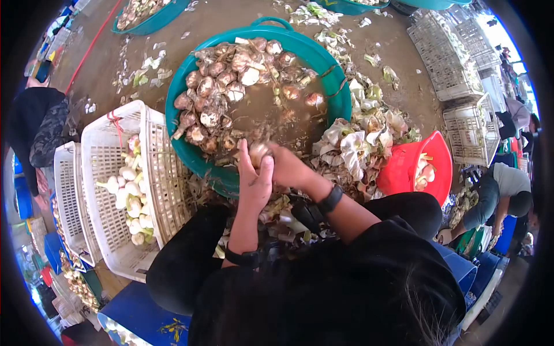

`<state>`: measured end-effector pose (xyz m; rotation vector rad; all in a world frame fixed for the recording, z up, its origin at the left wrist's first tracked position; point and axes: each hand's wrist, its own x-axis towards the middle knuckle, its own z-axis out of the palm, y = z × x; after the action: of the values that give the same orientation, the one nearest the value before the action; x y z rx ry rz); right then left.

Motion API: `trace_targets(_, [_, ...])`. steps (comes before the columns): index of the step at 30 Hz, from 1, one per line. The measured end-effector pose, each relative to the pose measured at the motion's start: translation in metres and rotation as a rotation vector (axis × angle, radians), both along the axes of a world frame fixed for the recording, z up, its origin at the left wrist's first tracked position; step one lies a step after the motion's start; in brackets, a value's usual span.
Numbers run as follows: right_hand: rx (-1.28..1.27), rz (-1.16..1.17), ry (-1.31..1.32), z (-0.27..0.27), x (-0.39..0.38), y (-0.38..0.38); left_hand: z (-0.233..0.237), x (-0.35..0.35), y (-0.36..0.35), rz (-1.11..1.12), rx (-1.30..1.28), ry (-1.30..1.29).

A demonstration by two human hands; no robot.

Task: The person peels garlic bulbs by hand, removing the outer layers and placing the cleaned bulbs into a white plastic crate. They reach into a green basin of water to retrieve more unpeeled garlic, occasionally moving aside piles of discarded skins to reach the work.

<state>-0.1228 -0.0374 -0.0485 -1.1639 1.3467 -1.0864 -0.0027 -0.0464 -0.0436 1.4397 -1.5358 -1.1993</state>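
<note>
Over the near edge of a green tub [343, 104] of muddy water, my left hand [254, 176] and my right hand [285, 166] come together around one bulb [259, 153], somewhat blurred. Both hands are closed on it. Brown, dirty garlic-like bulbs [209, 117] fill the left and back of the tub, and a few float on the right. To my left, a white crate [95, 190] holds clean white bulbs [131, 187].
Peeled skins [358, 150] are heaped right of the tub. Beside them sits a red bucket [398, 164] with a few bulbs. White crates [444, 57] stand at the back right. Other people crouch at the far left and at the right [511, 184].
</note>
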Motion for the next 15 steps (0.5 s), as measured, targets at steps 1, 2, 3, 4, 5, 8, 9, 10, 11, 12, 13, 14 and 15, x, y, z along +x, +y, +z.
trace_targets(1, [-0.123, 0.068, 0.038, 0.018, 0.004, 0.005, 0.002, 0.001, 0.000, 0.000, -0.022, -0.030])
trace_targets(2, [-0.325, 0.211, 0.224, 0.015, 0.004, 0.008, 0.006, 0.001, 0.002, -0.002, -0.045, -0.058])
trace_targets(3, [-0.326, 0.208, 0.223, 0.030, 0.002, 0.010, 0.025, 0.000, 0.004, 0.059, 0.037, -0.071])
trace_targets(4, [-0.137, 0.361, 0.481, 0.048, -0.001, 0.011, 0.021, 0.005, 0.003, 0.090, 0.118, 0.059])
trace_targets(5, [0.062, 0.511, 0.734, 0.061, -0.002, 0.013, 0.013, 0.015, -0.001, 0.121, 0.200, 0.189])
trace_targets(8, [-0.315, 0.422, 0.936, 0.054, -0.006, 0.017, 0.024, 0.028, -0.009, 0.080, 0.418, 0.191])
trace_targets(9, [-0.598, 0.346, 0.978, 0.051, -0.009, 0.017, 0.027, 0.029, -0.010, 0.040, 0.431, 0.131])
trace_targets(10, [-0.701, 0.334, 0.994, 0.046, -0.010, 0.015, 0.029, 0.029, -0.010, 0.037, 0.429, 0.134])
trace_targets(11, [-0.701, 0.334, 0.997, 0.044, -0.010, 0.017, 0.031, 0.030, -0.009, 0.003, 0.473, 0.156])
trace_targets(12, [-0.609, 0.448, 1.005, 0.043, -0.009, 0.020, 0.033, 0.029, -0.009, -0.032, 0.518, 0.177])
trace_targets(13, [-0.512, 0.561, 1.011, 0.043, -0.009, 0.022, 0.036, 0.027, -0.008, -0.037, 0.519, 0.180])
trace_targets(14, [-0.508, 0.561, 1.015, 0.042, -0.008, 0.023, 0.039, 0.025, -0.007, -0.049, 0.523, 0.188])
trace_targets(15, [-0.391, 0.528, 1.013, 0.043, -0.005, 0.024, 0.040, 0.023, -0.006, -0.059, 0.529, 0.196])
